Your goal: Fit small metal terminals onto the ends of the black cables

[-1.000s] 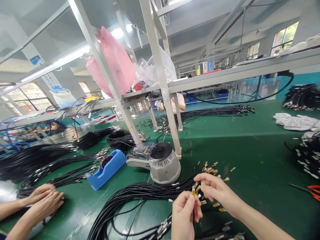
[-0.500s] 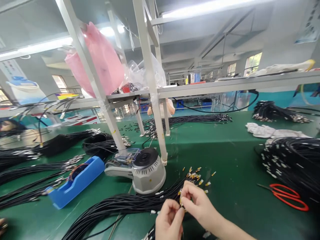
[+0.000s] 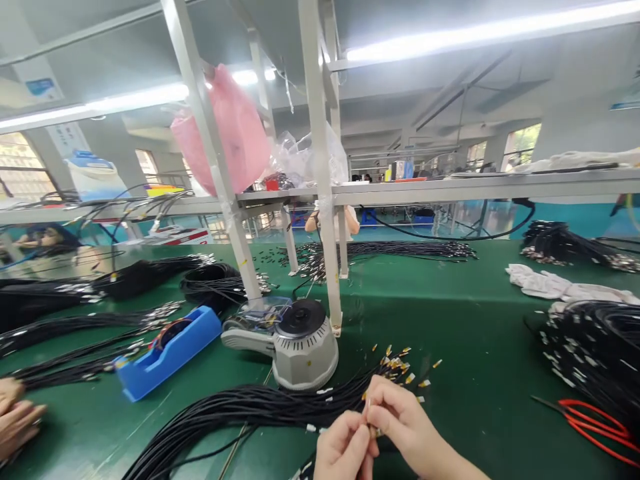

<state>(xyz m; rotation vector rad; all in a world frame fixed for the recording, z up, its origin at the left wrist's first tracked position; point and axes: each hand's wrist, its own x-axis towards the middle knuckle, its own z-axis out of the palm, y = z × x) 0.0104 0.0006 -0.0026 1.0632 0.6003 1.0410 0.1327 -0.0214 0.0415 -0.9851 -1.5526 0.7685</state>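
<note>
My left hand (image 3: 345,443) and my right hand (image 3: 397,417) meet at the lower middle of the view, fingertips pinched together around a small piece that is mostly hidden. A bit of yellowish and clear material shows between them. Just behind my hands lies a bundle of black cables (image 3: 240,407), its ends tipped with yellow and white tags (image 3: 395,363) fanning out past my right hand. A grey round tape dispenser (image 3: 305,353) stands behind the bundle.
A blue tape holder (image 3: 167,353) and more black cables are at left, near another person's hand (image 3: 17,417). Red-handled scissors (image 3: 595,423), coiled cables (image 3: 595,347) and white gloves (image 3: 565,287) lie right. Shelf posts (image 3: 327,267) rise behind the dispenser.
The view has swung left and up, shifting the scene right and slightly down. My hands remain pinched together. More of the other person's hand shows at left.
</note>
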